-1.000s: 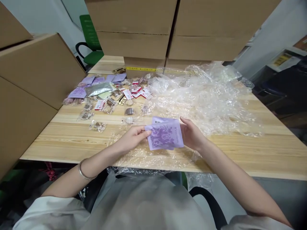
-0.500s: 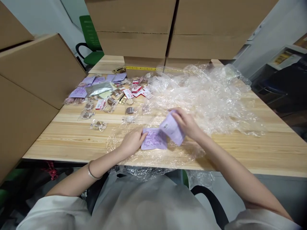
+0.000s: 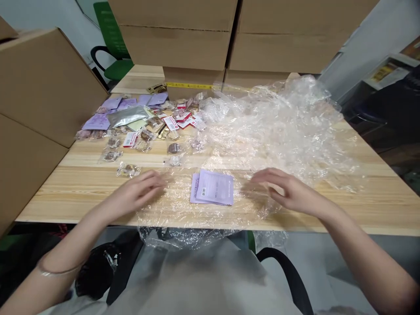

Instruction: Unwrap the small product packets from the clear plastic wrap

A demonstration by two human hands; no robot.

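Two flat lilac sachets lie stacked on a sheet of clear plastic film near the table's front edge. The upper one shows a small barcode; the lower one peeks out at its left. To the left of the stack my left hand hovers over the film's edge, thumb and fingers apart, holding nothing. On the other side my right hand is also open, fingers stretched toward the sachets without touching them.
A large heap of crumpled clear plastic covers the table's right and back. At the back left lie more lilac sachets, a silver pouch and several small wrapped packets. Cardboard boxes stand behind and at left.
The sachet from my right hand now lies on top of the other one. Both hands have let go and moved apart, left hand leftward and right hand rightward.
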